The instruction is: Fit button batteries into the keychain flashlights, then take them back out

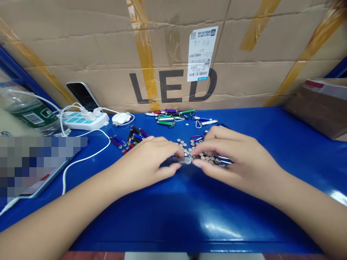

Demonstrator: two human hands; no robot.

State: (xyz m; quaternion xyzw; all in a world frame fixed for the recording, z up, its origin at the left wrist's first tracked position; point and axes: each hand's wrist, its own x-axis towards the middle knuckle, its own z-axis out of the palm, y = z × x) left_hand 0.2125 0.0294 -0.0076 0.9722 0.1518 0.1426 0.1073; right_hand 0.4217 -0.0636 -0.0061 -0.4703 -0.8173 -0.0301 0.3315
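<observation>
Our left hand (151, 160): pinching a grey cylindrical tube (182, 160) over the glossy blue tabletop (173, 209) | Our right hand (235, 155): thumb and forefinger at the tube's end, whether grasping anything we cannot tell | Small round silvery discs (207, 158): just behind, on the tabletop

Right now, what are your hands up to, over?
Left hand pinching grayish tube. Right hand at tube's end, grip unclear. Loose discs just beyond.
</observation>
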